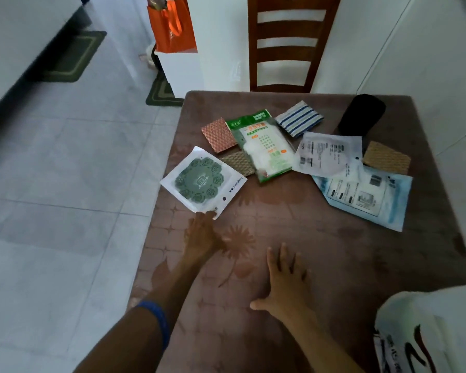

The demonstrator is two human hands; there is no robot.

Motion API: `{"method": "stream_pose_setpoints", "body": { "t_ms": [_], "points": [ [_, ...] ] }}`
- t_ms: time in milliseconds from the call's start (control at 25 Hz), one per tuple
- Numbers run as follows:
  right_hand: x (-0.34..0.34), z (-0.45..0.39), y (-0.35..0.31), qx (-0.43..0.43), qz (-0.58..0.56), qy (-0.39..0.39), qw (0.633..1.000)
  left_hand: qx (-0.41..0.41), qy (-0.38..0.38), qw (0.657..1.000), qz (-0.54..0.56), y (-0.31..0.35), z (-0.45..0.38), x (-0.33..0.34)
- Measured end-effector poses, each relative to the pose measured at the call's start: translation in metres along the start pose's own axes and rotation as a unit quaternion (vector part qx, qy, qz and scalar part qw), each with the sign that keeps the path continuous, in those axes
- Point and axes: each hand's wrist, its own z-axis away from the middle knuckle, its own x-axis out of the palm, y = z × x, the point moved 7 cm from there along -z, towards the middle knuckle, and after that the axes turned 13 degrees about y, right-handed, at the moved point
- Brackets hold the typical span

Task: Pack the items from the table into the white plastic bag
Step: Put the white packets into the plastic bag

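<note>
Just beyond the left hand (pixel 202 238), its fingertips at the near corner of the green coaster packet (pixel 203 181); a grasp cannot be confirmed. Right hand (pixel 283 281) spread, empty, on the table (pixel 334 251). White plastic bag (pixel 431 332) lies to its right.

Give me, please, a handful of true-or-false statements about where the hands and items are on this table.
1. The left hand reaches the corner of the packet with the green floral disc. True.
2. The right hand grips the striped cloth. False: it is spread open over the table, far from that cloth.
3. The white plastic bag sits at the near right. True.
4. The green-printed packet is already in the bag. False: it lies on the table.
5. A black object lies at the far right. True.
</note>
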Motion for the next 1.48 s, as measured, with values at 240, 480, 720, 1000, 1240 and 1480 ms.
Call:
{"method": "stream_pose_setpoints", "body": {
  "t_ms": [240, 480, 720, 1000, 1240, 1480],
  "points": [
    [-0.007, -0.005, -0.004, 0.018, -0.009, -0.015, 1.0, 0.022, 0.065, 0.997, -0.029, 0.003, -0.056, -0.005],
    [-0.007, -0.006, -0.004, 0.01, -0.008, -0.009, 1.0, 0.109, 0.13, 0.984, -0.05, 0.016, -0.047, -0.01],
    [-0.005, -0.002, -0.004, 0.005, -0.002, 0.008, 1.0, 0.046, 0.086, 0.97, 0.221, 0.018, 0.05, -0.028],
    [-0.098, 0.043, 0.019, 0.007, -0.48, -0.004, 0.877, -0.058, 0.027, 0.879, 0.472, 0.06, 0.156, -0.119],
    [-0.209, 0.136, 0.063, -0.105, -0.677, 0.003, 0.729, -0.081, -0.082, 0.772, 0.625, 0.162, 0.225, -0.147],
    [-0.212, 0.213, 0.156, 0.011, -0.748, -0.008, 0.664, -0.09, -0.095, 0.762, 0.634, 0.239, 0.263, -0.119]
  ]
}}
